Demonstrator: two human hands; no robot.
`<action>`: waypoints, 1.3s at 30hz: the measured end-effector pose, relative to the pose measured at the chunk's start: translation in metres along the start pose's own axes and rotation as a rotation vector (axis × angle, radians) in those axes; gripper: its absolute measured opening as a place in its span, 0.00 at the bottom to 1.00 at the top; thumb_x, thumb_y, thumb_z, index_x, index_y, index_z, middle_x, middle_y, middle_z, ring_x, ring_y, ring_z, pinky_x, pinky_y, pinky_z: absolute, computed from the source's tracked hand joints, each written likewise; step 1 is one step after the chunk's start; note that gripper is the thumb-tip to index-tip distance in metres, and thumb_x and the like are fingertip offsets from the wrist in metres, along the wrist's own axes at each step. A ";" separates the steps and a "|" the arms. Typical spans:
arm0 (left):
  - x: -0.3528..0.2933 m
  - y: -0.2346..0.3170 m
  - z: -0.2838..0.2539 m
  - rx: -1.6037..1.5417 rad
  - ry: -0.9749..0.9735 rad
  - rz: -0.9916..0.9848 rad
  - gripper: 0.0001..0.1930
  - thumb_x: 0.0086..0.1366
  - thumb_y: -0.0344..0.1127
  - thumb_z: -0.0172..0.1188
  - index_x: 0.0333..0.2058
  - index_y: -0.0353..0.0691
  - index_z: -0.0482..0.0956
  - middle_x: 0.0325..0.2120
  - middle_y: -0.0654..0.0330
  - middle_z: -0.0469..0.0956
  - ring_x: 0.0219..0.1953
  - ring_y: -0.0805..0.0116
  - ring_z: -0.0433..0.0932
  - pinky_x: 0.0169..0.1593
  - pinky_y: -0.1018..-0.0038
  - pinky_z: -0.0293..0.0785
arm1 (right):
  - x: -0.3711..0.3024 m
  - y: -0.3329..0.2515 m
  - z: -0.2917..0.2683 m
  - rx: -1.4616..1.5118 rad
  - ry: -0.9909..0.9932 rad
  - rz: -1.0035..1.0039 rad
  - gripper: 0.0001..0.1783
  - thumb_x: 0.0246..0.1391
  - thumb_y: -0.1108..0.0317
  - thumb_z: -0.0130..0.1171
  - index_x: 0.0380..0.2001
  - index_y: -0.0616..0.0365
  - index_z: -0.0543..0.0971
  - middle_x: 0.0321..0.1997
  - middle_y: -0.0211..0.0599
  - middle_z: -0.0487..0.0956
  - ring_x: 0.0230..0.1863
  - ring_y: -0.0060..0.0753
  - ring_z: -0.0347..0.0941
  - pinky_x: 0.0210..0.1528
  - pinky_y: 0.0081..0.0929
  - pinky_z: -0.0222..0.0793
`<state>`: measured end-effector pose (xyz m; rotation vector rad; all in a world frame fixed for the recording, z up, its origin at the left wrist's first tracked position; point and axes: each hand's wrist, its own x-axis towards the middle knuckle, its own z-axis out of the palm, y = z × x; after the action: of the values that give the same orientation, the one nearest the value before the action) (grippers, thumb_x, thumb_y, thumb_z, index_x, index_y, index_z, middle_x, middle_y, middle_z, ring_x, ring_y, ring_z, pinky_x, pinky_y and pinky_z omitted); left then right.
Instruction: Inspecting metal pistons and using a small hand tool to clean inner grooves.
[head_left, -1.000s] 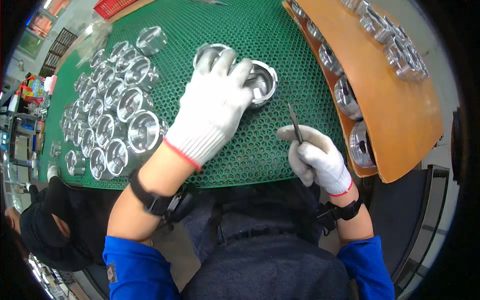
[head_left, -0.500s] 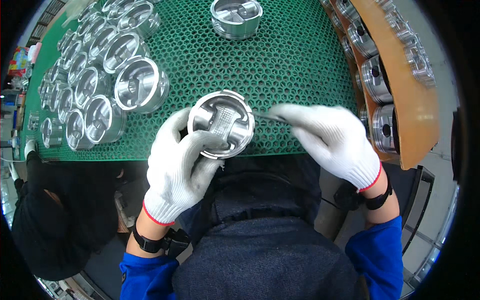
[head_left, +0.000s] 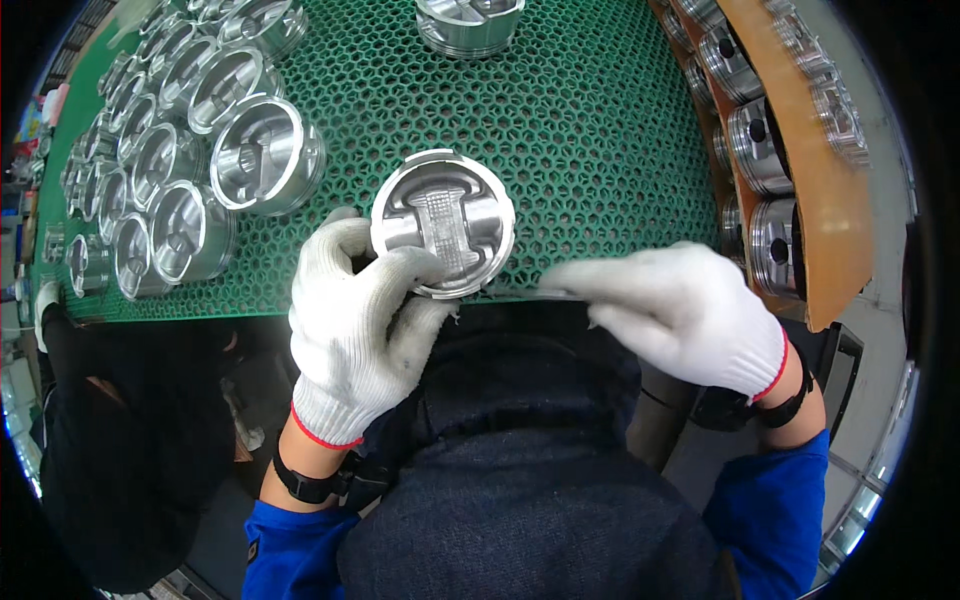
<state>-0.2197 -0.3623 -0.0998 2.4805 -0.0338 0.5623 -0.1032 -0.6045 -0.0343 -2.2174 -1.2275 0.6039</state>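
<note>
My left hand (head_left: 345, 310), in a white knit glove, is closed around a bare metal piston (head_left: 446, 228) near the mat's front edge. The piston's hollow underside faces up, with the thumb over its near rim. To its right, my gloved right hand (head_left: 685, 315) pinches a thin metal tool (head_left: 556, 295), which is blurred by motion. The tool points left toward the piston's lower right side; whether its tip touches cannot be told. Beyond the held piston, another piston (head_left: 468, 35) stands on the green mat (head_left: 600, 130).
Several pistons (head_left: 262, 158) crowd the left side of the mat, hollow side up. On the right, an orange-brown board (head_left: 830, 230) stands beside several more pistons (head_left: 760, 145). A person in dark clothing (head_left: 130, 430) is at the lower left.
My right hand and the thin tool have moved down and slightly right, from the piston's upper right toward its lower right. The held piston has turned slightly and shifted up a little.
</note>
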 end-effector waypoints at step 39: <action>0.012 0.001 -0.007 -0.103 -0.154 0.085 0.23 0.36 0.38 0.79 0.34 0.44 0.82 0.42 0.52 0.75 0.46 0.48 0.76 0.51 0.58 0.76 | -0.010 0.000 -0.012 -0.414 0.125 0.084 0.17 0.60 0.66 0.56 0.53 0.42 0.78 0.25 0.37 0.80 0.26 0.40 0.80 0.27 0.34 0.76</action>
<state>-0.2118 -0.3585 -0.0895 2.4249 -0.2246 0.3926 -0.1004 -0.6159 -0.0238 -2.6113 -1.2907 0.2502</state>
